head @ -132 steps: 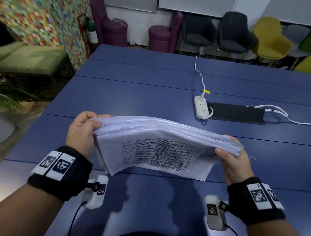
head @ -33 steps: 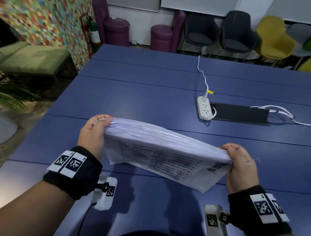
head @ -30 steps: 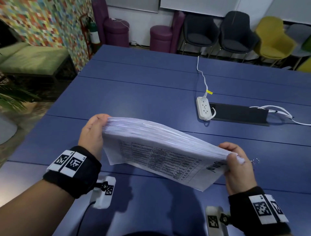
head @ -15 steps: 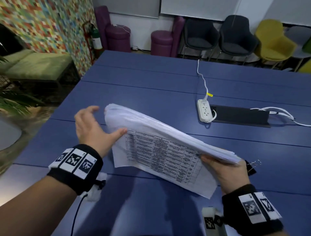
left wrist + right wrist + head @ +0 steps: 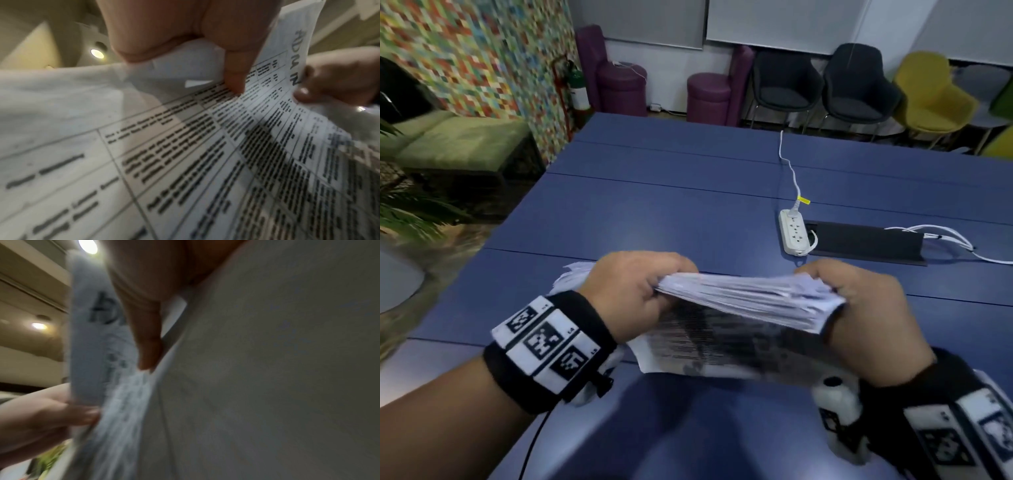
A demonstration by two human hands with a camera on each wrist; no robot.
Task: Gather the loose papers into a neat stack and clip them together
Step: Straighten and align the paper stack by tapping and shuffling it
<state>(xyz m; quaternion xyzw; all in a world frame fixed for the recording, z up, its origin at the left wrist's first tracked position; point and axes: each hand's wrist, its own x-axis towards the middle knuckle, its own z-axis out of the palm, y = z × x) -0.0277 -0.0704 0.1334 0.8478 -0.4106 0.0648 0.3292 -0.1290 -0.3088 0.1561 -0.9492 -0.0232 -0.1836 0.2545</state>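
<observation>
Papers point(image 5: 750, 301) hang above the surface point(image 5: 688, 212), long axis running between your hands: left hand point(image 5: 633, 291) and right hand point(image 5: 866, 308) each pinch one end, fingers curled around it. Edges look uneven; no clip in sight.

A blue surface point(image 5: 654, 212) made of long panels fills most of the head view. On its right part lies a white power strip point(image 5: 794, 234), its white cord point(image 5: 789, 168) running off toward the far edge and bearing a small yellow tag point(image 5: 804, 200). Just beside the strip is a flat black panel point(image 5: 866, 242), with white cables point(image 5: 941, 236) trailing from its right end. Past the far edge stand two dark chairs point(image 5: 786, 85), a yellow chair point(image 5: 931, 96) and purple seats point(image 5: 709, 94). To the left are a green sofa point(image 5: 458, 144), a wall of many-coloured tiles point(image 5: 465, 51) and some plant leaves point(image 5: 404, 212). The wrist views show round ceiling lights point(image 5: 97, 53).
</observation>
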